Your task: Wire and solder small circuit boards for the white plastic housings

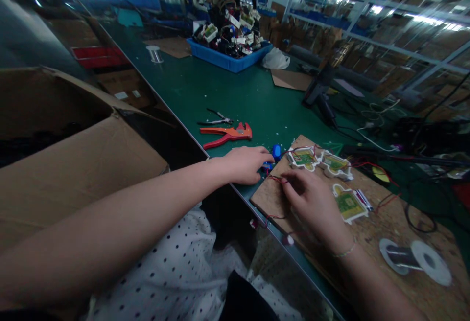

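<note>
At the desk's (235,96) near edge, the left hand (246,164) cups blue parts (275,152) while the right hand (312,198), at three o'clock, pinches red wire (276,179), steadying it on the board (385,223).

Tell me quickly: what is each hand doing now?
Left hand: curled, fingertips at a small blue part.
Right hand: pinching a red wire.

Red wire stripper (226,135), blue bin (228,59)

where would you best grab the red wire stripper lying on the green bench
Probably by the two long handles of the red wire stripper, which point left toward the bench edge. Come from above on that side: the bulky jaw end faces right, near the left hand.
</note>
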A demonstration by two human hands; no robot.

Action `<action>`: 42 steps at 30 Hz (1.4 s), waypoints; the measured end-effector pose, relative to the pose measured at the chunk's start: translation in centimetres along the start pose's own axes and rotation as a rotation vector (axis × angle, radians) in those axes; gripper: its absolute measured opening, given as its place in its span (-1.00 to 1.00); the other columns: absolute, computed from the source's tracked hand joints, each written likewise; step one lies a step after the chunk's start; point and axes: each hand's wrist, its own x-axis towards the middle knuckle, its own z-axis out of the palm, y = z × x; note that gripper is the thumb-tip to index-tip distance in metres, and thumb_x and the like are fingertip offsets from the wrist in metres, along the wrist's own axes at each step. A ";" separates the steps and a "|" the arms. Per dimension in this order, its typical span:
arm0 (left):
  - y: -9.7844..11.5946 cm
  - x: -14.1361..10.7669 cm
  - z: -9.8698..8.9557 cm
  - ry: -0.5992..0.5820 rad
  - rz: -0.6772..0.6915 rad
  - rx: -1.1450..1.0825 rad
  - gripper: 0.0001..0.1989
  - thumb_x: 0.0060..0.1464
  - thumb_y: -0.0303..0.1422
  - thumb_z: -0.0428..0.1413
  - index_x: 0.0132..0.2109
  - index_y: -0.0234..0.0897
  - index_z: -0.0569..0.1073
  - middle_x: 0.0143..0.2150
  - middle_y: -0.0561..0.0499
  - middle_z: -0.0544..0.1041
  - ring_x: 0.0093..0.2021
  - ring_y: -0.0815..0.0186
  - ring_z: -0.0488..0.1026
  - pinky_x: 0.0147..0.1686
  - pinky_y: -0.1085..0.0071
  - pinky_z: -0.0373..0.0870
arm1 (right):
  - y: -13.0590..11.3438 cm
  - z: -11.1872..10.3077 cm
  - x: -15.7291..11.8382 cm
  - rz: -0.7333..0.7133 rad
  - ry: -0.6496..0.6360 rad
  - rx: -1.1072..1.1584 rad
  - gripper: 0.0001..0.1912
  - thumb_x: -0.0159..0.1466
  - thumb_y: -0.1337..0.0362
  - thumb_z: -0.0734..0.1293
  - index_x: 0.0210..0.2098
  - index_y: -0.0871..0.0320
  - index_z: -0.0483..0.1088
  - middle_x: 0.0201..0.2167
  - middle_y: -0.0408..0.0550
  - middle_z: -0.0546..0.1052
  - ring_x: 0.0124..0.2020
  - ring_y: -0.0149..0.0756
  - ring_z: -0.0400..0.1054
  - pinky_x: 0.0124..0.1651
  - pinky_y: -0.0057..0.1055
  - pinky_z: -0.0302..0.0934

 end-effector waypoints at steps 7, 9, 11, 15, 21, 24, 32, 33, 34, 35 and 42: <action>-2.1 1.0 -1.0 -0.116 0.078 0.004 -0.66 0.15 -0.29 0.13 0.07 -0.10 0.53 0.02 -0.08 0.53 0.01 0.11 0.47 -0.02 0.30 0.35 | 0.1 -0.2 0.0 0.032 0.116 0.095 -0.80 0.37 0.15 0.27 -0.13 0.07 0.47 -0.18 -0.06 0.56 -0.18 -0.21 0.44 -0.12 -0.27 0.28; -2.6 0.8 -1.8 -0.157 0.097 -0.048 -0.67 0.18 -0.20 0.13 0.06 -0.13 0.54 -0.01 -0.06 0.55 -0.01 0.17 0.47 0.00 0.35 0.33 | 0.3 -0.1 0.0 0.042 0.140 0.117 -0.79 0.38 0.15 0.26 -0.10 0.07 0.46 -0.18 -0.05 0.57 -0.18 -0.21 0.45 -0.13 -0.27 0.29; -2.9 0.6 -2.2 -0.184 0.085 -0.112 -0.67 0.21 -0.19 0.10 0.06 -0.17 0.54 -0.01 -0.05 0.57 -0.02 0.22 0.47 -0.01 0.39 0.31 | 0.4 0.0 0.0 0.047 0.157 0.134 -0.77 0.39 0.15 0.24 -0.07 0.07 0.45 -0.18 -0.05 0.58 -0.20 -0.22 0.46 -0.14 -0.26 0.30; -2.9 0.4 -2.0 -0.216 -0.008 -0.278 -0.66 0.19 -0.19 0.08 0.02 -0.23 0.53 -0.08 -0.04 0.58 -0.13 0.25 0.47 -0.14 0.42 0.31 | 0.4 0.1 0.0 0.009 0.175 0.155 -0.76 0.36 0.17 0.27 -0.03 0.06 0.44 -0.11 -0.03 0.56 -0.10 -0.18 0.45 -0.03 -0.20 0.31; -1.8 0.0 -1.4 -0.228 -0.111 -0.642 -0.76 0.16 -0.23 0.03 -0.16 -0.24 0.52 -0.26 0.03 0.54 -0.36 0.36 0.40 -0.37 0.48 0.27 | -0.9 -0.1 0.0 -0.158 0.214 0.172 -0.49 0.25 0.19 0.40 0.18 0.06 0.31 0.10 0.02 0.47 0.13 -0.12 0.35 0.19 -0.11 0.22; -0.7 -0.3 -1.4 -0.255 -0.163 -0.799 -0.83 0.10 -0.28 0.04 -0.22 -0.24 0.47 -0.49 0.08 0.39 -0.59 0.43 0.21 -0.58 0.50 0.09 | -1.5 -0.3 -0.1 -0.264 0.211 0.155 -0.45 0.24 0.18 0.43 0.19 0.06 0.30 0.13 0.05 0.45 0.16 -0.13 0.32 0.22 -0.11 0.21; -0.5 -0.1 -1.9 -0.258 -0.275 -1.017 -0.87 0.08 -0.37 0.00 -0.34 -0.30 0.41 -0.53 0.05 0.38 -0.70 0.52 0.05 -0.70 0.54 -0.13 | -0.7 -0.5 0.0 -0.351 0.247 -0.024 -0.69 0.24 0.11 0.45 -0.06 0.03 0.48 0.08 0.01 0.48 0.26 -0.04 0.21 0.30 0.01 0.09; -0.8 0.0 -1.9 -0.231 -0.292 -1.019 -0.87 0.09 -0.36 0.00 -0.33 -0.30 0.40 -0.50 0.02 0.44 -0.70 0.52 0.05 -0.70 0.54 -0.13 | -0.6 -0.5 0.0 -0.348 0.239 -0.013 -0.70 0.24 0.11 0.44 -0.06 0.04 0.47 0.07 0.00 0.50 0.27 -0.05 0.21 0.31 0.01 0.09; -1.2 0.1 -1.9 -0.201 -0.310 -1.014 -0.87 0.11 -0.35 0.00 -0.33 -0.30 0.39 -0.45 0.00 0.49 -0.71 0.53 0.04 -0.70 0.54 -0.13 | -0.5 -0.4 0.0 -0.337 0.229 -0.001 -0.71 0.25 0.12 0.43 -0.06 0.05 0.45 0.06 -0.01 0.51 0.27 -0.06 0.21 0.31 0.01 0.10; -1.5 0.3 -2.0 -0.171 -0.327 -1.002 -0.87 0.13 -0.34 0.01 -0.32 -0.30 0.39 -0.40 -0.03 0.54 -0.71 0.53 0.04 -0.70 0.53 -0.12 | -0.5 -0.4 0.0 -0.321 0.224 0.011 -0.71 0.26 0.13 0.43 -0.06 0.05 0.44 0.06 -0.02 0.52 0.27 -0.07 0.22 0.30 0.01 0.11; -1.7 0.4 -3.0 0.098 -0.350 -0.813 -0.79 0.23 -0.22 0.07 -0.16 -0.28 0.44 -0.14 -0.06 0.61 -0.60 0.51 0.19 -0.58 0.51 0.06 | -0.9 -0.3 -0.1 -0.277 0.241 0.059 -0.69 0.26 0.16 0.43 -0.02 0.04 0.43 -0.01 -0.05 0.58 0.19 -0.09 0.33 0.21 -0.06 0.24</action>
